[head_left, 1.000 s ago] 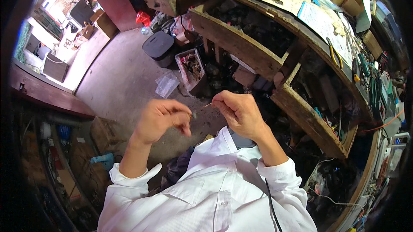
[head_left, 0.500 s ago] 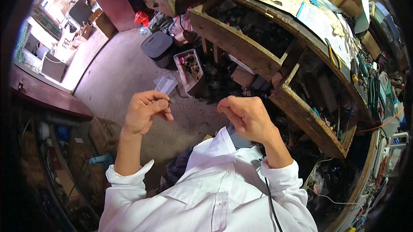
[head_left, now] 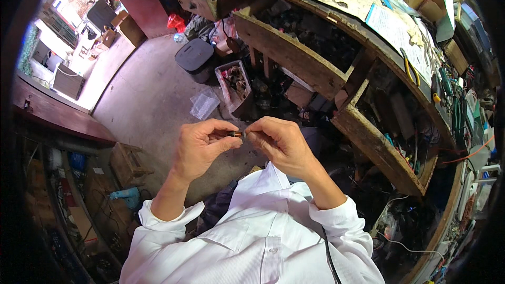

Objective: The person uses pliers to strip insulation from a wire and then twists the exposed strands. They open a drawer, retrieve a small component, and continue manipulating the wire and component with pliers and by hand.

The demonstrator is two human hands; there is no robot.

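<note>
In front of my chest both hands are raised with their fingertips almost meeting. My left hand (head_left: pixel 202 144) pinches a small dark piece with an orange end (head_left: pixel 236 134), too small to name. My right hand (head_left: pixel 281 144) is closed in a pinch right beside that orange end. Whatever lies between its thumb and forefinger is mostly hidden by the fingers. Below the hands is the front of my white shirt, with both sleeves rolled back.
To the right, a wooden workbench has pulled-out drawers (head_left: pixel 294 55); yellow-handled pliers (head_left: pixel 409 68) lie on its top. On the floor ahead are a clear plastic bag (head_left: pixel 203 103), a litter-filled box (head_left: pixel 235 86) and a black bin (head_left: pixel 194 57). A blue power tool (head_left: pixel 125 195) lies at left.
My hands have come together from apart; the left moved right, the right moved left. The small piece with the orange end now shows between them.
</note>
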